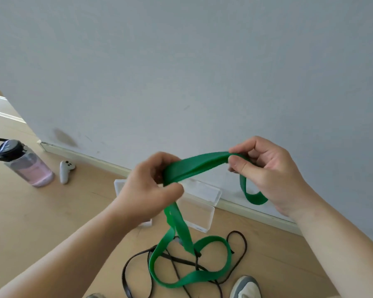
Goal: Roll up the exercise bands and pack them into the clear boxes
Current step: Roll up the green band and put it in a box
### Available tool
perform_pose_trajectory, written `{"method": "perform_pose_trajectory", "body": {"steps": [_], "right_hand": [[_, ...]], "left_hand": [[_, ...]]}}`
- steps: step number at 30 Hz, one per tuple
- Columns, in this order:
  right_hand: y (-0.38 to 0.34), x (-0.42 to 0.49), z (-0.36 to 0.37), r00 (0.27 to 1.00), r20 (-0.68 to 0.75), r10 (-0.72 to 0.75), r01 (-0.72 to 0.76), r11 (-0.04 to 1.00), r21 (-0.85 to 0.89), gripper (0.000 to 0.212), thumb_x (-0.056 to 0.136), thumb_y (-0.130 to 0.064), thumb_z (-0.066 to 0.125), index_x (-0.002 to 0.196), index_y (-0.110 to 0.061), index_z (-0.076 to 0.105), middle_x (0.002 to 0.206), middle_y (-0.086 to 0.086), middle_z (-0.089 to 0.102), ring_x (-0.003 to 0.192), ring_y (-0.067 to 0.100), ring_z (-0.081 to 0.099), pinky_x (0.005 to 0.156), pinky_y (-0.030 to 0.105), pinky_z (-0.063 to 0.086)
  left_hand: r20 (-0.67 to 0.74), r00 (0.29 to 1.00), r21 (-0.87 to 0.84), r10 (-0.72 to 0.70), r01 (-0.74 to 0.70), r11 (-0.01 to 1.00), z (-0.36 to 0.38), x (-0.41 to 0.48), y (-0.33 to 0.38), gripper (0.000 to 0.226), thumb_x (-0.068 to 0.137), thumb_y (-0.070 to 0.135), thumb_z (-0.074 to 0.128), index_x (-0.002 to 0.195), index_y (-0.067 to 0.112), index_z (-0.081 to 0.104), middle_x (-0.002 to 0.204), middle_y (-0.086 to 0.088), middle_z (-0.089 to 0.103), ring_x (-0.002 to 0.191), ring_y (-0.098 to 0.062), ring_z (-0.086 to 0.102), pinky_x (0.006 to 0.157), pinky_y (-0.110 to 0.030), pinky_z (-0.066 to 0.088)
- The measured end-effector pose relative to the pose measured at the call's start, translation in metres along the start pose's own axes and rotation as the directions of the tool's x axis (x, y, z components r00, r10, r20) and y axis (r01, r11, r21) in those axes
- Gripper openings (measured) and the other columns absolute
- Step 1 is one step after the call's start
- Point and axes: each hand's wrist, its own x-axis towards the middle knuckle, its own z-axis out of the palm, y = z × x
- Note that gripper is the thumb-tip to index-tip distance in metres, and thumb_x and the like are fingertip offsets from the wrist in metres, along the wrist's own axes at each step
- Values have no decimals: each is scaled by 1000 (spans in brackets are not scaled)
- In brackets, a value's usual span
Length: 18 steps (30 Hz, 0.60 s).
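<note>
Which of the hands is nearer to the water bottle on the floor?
Left. The left hand grips the green band to the right of the water bottle; the right hand pinches the band farther right, beyond the left hand.

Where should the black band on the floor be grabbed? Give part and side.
Pinch the black band at its left loop, coming from the left: that stretch lies bare on the floor, while its middle is tangled under the green band.
</note>
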Motion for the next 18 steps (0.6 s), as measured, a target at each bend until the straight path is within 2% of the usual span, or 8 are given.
{"method": "perform_pose_trajectory", "body": {"steps": [3, 7, 9, 11, 12, 13, 15, 18], "right_hand": [[7, -3, -11, 978, 187, 89, -75, 994, -80, 16, 94, -5, 70, 96, -21, 69, 89, 9, 76, 90, 29, 71, 85, 36, 54], [10, -7, -5, 924, 352, 151, -138, 988, -63, 27, 79, -11, 76, 96, -13, 55, 96, 16, 68, 80, 21, 64, 73, 35, 51], [6, -10, 8, 912, 400, 93, -105, 994, 6, 39, 74, -13, 83, 93, -12, 49, 113, 13, 71, 95, 20, 68, 82, 37, 53], [2, -13, 24, 929, 369, 15, -10, 1000, -15, 45, 74, -11, 89, 94, -12, 49, 124, 2, 71, 118, 14, 67, 106, 38, 48], [0, -14, 31, 945, 325, -18, 40, 997, -59, 43, 74, -9, 90, 94, -13, 52, 124, -1, 71, 123, 13, 65, 113, 38, 44], [-2, -14, 36, 957, 288, -41, 73, 992, -101, 41, 75, -8, 90, 94, -15, 55, 120, -3, 73, 121, 13, 67, 115, 39, 44], [-6, -12, 39, 966, 255, -44, 82, 986, -142, 36, 74, -6, 90, 92, -18, 61, 103, 0, 76, 103, 16, 73, 105, 42, 53], [-10, -10, 41, 973, 217, -80, 97, 993, -66, 32, 78, 2, 85, 99, -17, 71, 95, 3, 79, 92, 19, 77, 92, 37, 60]], "left_hand": [[-63, 995, -206, 77, -89, 974, -11, -6, 22, 39, 69, 2, 76, 102, 22, 69, 88, -11, 70, 78, -25, 67, 73, -44, 58], [-112, 988, -123, 105, -118, 985, -4, -25, 33, 33, 63, 13, 91, 86, 23, 68, 81, -6, 77, 73, -26, 73, 73, -44, 62], [-136, 984, -73, 115, -126, 989, 3, -28, 32, 34, 66, 9, 95, 83, 23, 68, 81, -4, 79, 76, -28, 75, 77, -49, 64], [-136, 982, -63, 133, -142, 988, 8, -27, 31, 33, 68, 5, 92, 82, 22, 68, 83, -5, 79, 79, -31, 76, 79, -54, 62], [-133, 981, -60, 139, -148, 987, 9, -25, 30, 32, 69, 3, 91, 81, 20, 67, 83, -6, 79, 80, -33, 76, 78, -56, 61], [-130, 981, -61, 142, -151, 987, 10, -24, 30, 32, 69, 0, 89, 80, 19, 66, 83, -7, 78, 80, -34, 75, 78, -57, 60], [-124, 981, -55, 151, -159, 986, 6, -22, 28, 33, 71, -3, 87, 82, 15, 62, 85, -5, 79, 80, -31, 76, 79, -55, 61], [-67, 978, 27, 200, -198, 980, -1, -19, 22, 37, 75, 1, 85, 96, 20, 61, 93, 4, 77, 84, -18, 76, 81, -39, 63]]}}
